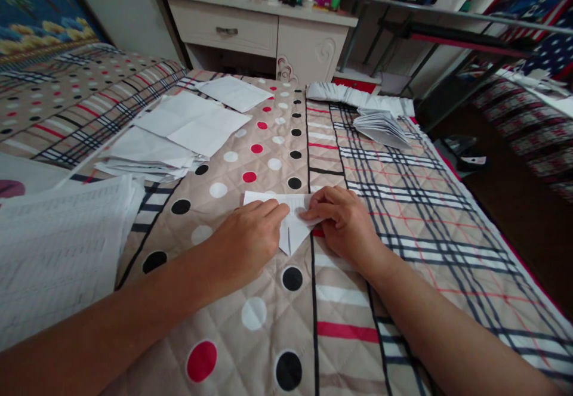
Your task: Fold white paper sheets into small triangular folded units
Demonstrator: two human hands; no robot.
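A small sheet of white paper point(290, 235), folded to a point at its near end, lies on the patterned bedspread in front of me. Faint print shows on its upper part, and a dark line runs down toward the point. My left hand point(255, 232) presses on the paper's left side with fingers curled together. From the right, my right hand point(341, 220) grips the paper's other edge between thumb and fingers. Both hands cover parts of the sheet.
Loose white sheets point(192, 121) lie to the far left, with a stack of printed paper point(62, 241) nearer. Folded paper pieces point(380, 127) and a long row of folded paper point(358, 96) sit at the back right. Beyond stands a white cabinet point(250, 32).
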